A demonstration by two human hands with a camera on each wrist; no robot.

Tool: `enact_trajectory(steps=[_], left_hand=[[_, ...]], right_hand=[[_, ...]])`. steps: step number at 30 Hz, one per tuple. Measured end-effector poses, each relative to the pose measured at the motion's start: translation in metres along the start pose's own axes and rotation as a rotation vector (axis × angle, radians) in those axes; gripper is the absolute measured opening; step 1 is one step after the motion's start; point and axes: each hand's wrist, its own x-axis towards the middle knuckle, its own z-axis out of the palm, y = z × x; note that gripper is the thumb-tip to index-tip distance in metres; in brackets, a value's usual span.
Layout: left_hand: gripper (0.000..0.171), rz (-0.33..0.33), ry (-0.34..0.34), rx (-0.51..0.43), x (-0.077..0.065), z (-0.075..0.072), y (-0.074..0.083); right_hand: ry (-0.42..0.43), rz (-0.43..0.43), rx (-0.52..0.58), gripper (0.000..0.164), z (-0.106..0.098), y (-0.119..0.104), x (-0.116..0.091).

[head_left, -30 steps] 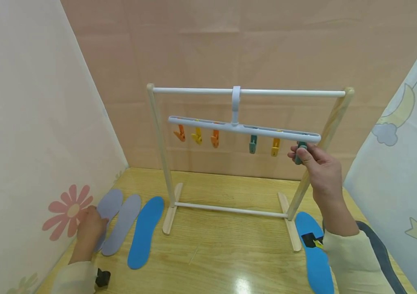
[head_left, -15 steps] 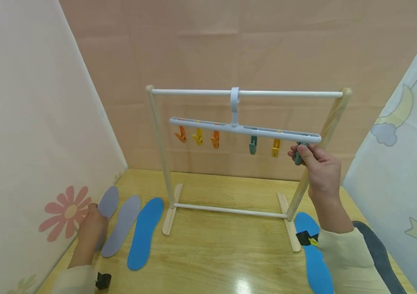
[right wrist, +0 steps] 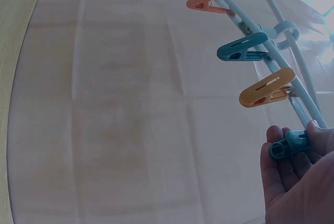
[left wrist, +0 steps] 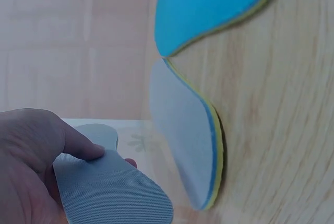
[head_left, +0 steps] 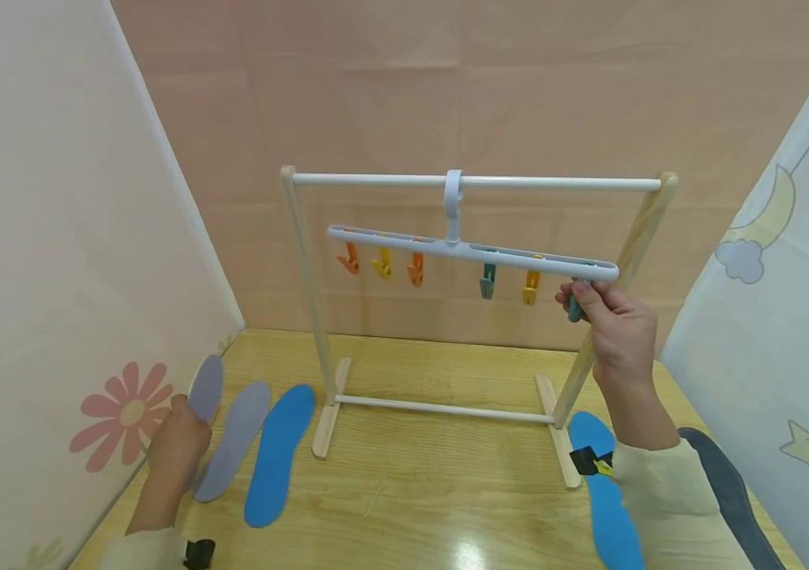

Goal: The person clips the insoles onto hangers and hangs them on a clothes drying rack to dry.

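The right hand (head_left: 625,336) has its thumb and curled fingers closed around a dark teal plastic clothes clip (right wrist: 289,144), pinching it at the right end of a long, pale blue-white plastic hanger (head_left: 504,257). The left hand (head_left: 178,439), low at the far left, grips a flat grey textured insole (left wrist: 115,187), thumb on top and fingers underneath, one end of the insole tilted upward in front of the white flower-printed side panel (head_left: 41,277). Just beside that hand, a second grey insole (head_left: 233,443) lies on the pale wooden table (head_left: 419,491), with a bright blue insole (head_left: 278,459) next to it. Five more clips hang along the hanger: from the left, orange (head_left: 350,260), yellow (head_left: 382,265), orange, then a second teal clip (head_left: 488,281) and a deep yellow clip (head_left: 531,288). The hanger slopes down toward the right hand, hooked over the white top rail (head_left: 376,180) of a wooden-legged rack. Beyond the rack's right foot lie another blue insole (head_left: 618,526) and a dark grey insole (head_left: 714,475), both partly hidden by the right sleeve (head_left: 671,499). A plain pinkish-tan cloth (head_left: 404,95) forms the backdrop.
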Motion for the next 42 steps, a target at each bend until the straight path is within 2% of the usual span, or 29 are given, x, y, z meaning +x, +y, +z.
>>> enact_trajectory(steps=[4,7,17,27,32,42], left_hand=[[0.055,0.009,0.007,-0.012,-0.008,-0.003,0.008],[0.054,0.039,0.041,-0.019,-0.013,-0.003,0.013],[0.053,0.104,0.097,-0.046,-0.019,0.001,0.03],[0.056,0.045,0.004,-0.121,-0.028,-0.001,0.051],[0.056,0.062,0.004,-0.139,-0.034,-0.001,0.062],[0.055,0.08,0.015,-0.174,-0.042,-0.001,0.075]], right_hand=[[0.002,0.017,0.003,0.023,0.0,0.0,0.001],[0.006,0.029,0.003,0.023,-0.001,0.0,0.001],[0.006,0.036,0.008,0.024,-0.002,0.001,0.002],[-0.012,0.033,0.015,0.024,-0.003,0.003,0.003],[-0.012,0.018,0.013,0.021,-0.003,0.003,0.003],[-0.022,0.026,0.011,0.026,-0.004,0.005,0.003]])
